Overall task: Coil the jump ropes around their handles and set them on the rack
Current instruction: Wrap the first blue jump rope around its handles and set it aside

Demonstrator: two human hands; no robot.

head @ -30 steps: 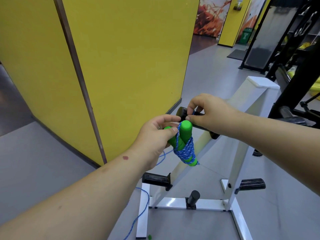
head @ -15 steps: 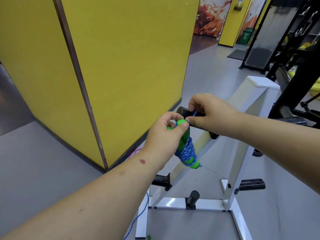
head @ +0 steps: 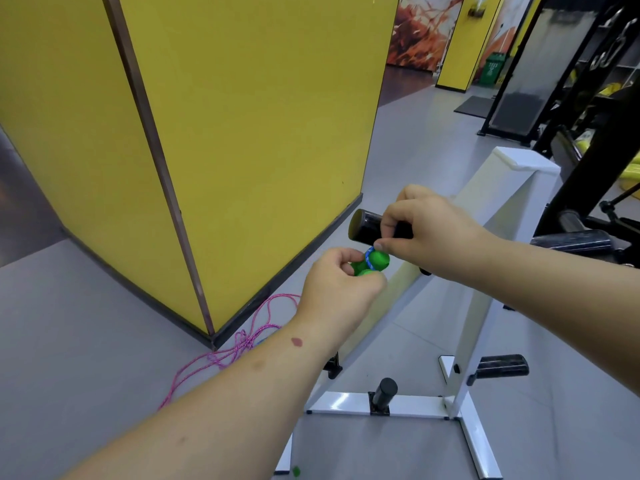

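Here, at lower centre of the frame, the white rack [head: 408,403] stands on the grey floor [head: 86,341], with short black pegs on its base and uprights. Left of it, a pink jump rope [head: 239,344] lies loose on the floor at the foot of the yellow wall [head: 259,133]. At mid-frame, the left hand [head: 337,289] curls its fingers round the green handles [head: 372,263] of the blue jump rope [head: 370,256], which loops over the handle tops. The right hand [head: 427,225] pinches thumb and forefinger together on that blue rope, directly in front of an upper black peg [head: 367,226]. Black gym equipment [head: 588,133] occupies the upper right.
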